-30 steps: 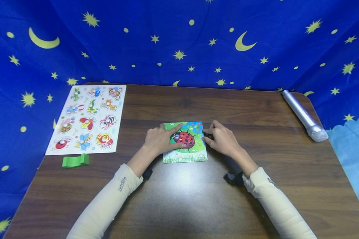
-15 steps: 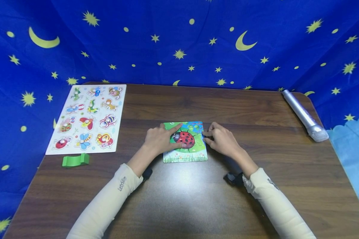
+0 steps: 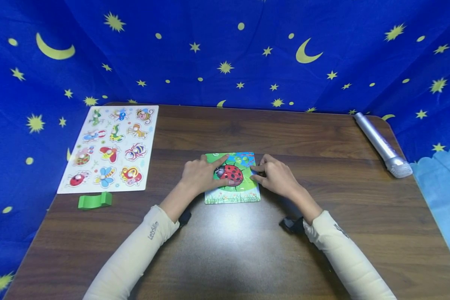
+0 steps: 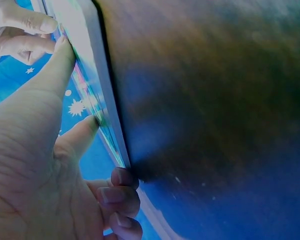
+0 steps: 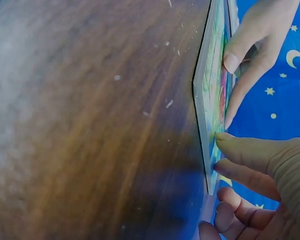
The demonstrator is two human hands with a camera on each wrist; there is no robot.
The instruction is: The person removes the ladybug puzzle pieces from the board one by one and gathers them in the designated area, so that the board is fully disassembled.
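A square ladybug picture board (image 3: 232, 199) lies flat at the middle of the table. On its left part rests the left hand (image 3: 198, 177), thumb and index finger spread across the picture, other fingers curled at the left edge. The right hand (image 3: 279, 177) touches the board's right part with thumb and index fingertips; its other fingers are bent beside the edge. In the left wrist view, the left hand (image 4: 45, 130) has two digits on the board (image 4: 102, 75). The right wrist view shows the right hand's (image 5: 270, 175) thumb tip on the board surface (image 5: 206, 100).
A white board with insect pictures (image 3: 93, 160) lies at the left of the wooden table (image 3: 225, 258), with a green block (image 3: 95, 201) just below it. A silver microphone (image 3: 378, 139) lies at the right. Behind hangs a blue curtain (image 3: 180, 25) with stars and moons.
The right hand's thumb and index finger have moved slightly left, from the board's right edge onto its surface. The left hand has stayed in place.
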